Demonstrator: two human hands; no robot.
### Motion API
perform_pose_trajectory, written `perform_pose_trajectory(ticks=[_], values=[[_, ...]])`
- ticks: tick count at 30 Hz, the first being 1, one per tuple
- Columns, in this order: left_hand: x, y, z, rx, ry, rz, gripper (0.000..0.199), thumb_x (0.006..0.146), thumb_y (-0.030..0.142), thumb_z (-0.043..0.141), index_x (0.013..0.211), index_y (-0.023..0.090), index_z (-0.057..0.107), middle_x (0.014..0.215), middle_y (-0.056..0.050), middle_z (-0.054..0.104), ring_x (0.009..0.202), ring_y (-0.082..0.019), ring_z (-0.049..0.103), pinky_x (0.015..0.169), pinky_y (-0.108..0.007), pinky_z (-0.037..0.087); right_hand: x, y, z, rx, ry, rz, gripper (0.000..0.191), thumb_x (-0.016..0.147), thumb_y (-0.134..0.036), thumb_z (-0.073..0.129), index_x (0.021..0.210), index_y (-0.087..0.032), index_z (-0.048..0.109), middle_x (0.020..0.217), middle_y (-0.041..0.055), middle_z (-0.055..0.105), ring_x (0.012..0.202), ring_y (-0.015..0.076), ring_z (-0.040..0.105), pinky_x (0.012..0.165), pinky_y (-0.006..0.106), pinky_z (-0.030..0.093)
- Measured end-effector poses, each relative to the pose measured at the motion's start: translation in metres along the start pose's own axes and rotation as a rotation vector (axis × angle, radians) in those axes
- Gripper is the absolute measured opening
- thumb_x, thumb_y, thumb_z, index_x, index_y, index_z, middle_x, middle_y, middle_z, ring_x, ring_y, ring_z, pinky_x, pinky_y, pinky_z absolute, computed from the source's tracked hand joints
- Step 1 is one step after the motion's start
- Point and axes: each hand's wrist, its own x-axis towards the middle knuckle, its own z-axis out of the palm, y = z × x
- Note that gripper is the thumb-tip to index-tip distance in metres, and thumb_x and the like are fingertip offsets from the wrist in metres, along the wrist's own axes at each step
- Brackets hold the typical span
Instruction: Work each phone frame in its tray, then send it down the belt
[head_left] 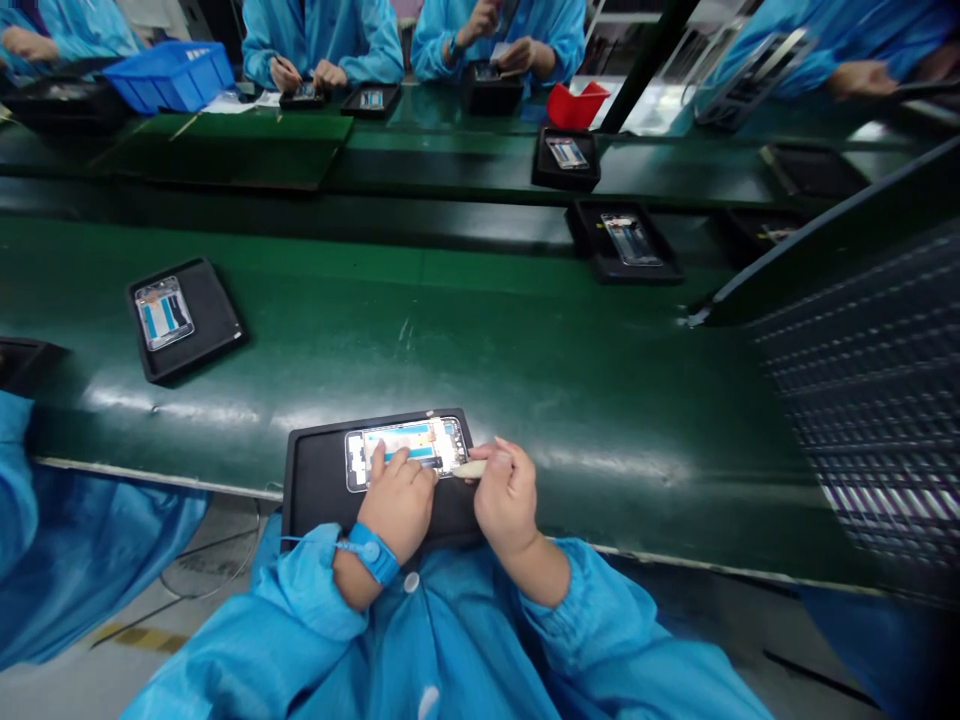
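Observation:
A black rubber tray [322, 500] lies at the near edge of the green conveyor belt [420, 330]. On it rests an open phone frame [409, 452] with blue and orange inner parts showing. My left hand [397, 500] presses on the frame's lower edge, its fingers over the phone and a blue wrist strap [373, 553] around the wrist. My right hand [508, 497] pinches a pale pry stick [469, 469], whose tip touches the frame's right side. The hands hide the lower part of the phone.
Several black trays with phone frames sit along the belt. A co-worker's blue sleeve [45, 520] is at the left. Across the belt, several people in blue work over trays, next to a blue crate [171, 76] and a red box [575, 105]. A dark mesh panel [870, 400] stands at the right.

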Motion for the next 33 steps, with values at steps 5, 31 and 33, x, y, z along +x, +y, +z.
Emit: perform_pose_trajectory(ticks=[5, 31, 33], values=[[0.0, 0.001, -0.001, -0.006, -0.025, -0.012, 0.018, 0.081, 0.012, 0.044, 0.082, 0.018, 0.061, 0.08, -0.006, 0.062, 0.1, -0.026, 0.049, 0.096, -0.056, 0.026, 0.001, -0.003, -0.002, -0.063, -0.052, -0.066, 0.016, 0.088, -0.027, 0.033, 0.099, -0.019, 0.041, 0.075, 0.0046, 0.062, 0.074, 0.0175, 0.06, 0.073, 0.037, 0.048], [0.039, -0.014, -0.004, 0.04, -0.08, -0.198, 0.029, 0.083, 0.028, 0.045, 0.108, 0.028, 0.059, 0.096, -0.006, 0.057, 0.112, -0.032, 0.039, 0.099, -0.054, 0.024, 0.011, -0.003, 0.012, 0.198, -0.041, 0.398, 0.036, 0.085, -0.046, 0.037, 0.104, -0.016, 0.041, 0.074, 0.0026, 0.058, 0.048, 0.0129, 0.056, 0.041, 0.025, 0.049], [0.041, -0.018, -0.002, 0.039, -0.087, -0.185, 0.027, 0.082, 0.028, 0.046, 0.104, 0.031, 0.061, 0.094, -0.005, 0.055, 0.112, -0.032, 0.038, 0.1, -0.054, 0.022, 0.01, -0.002, 0.013, 0.184, -0.06, 0.404, 0.035, 0.085, -0.045, 0.038, 0.104, -0.016, 0.042, 0.074, 0.0028, 0.059, 0.048, 0.0127, 0.056, 0.043, 0.025, 0.05]])
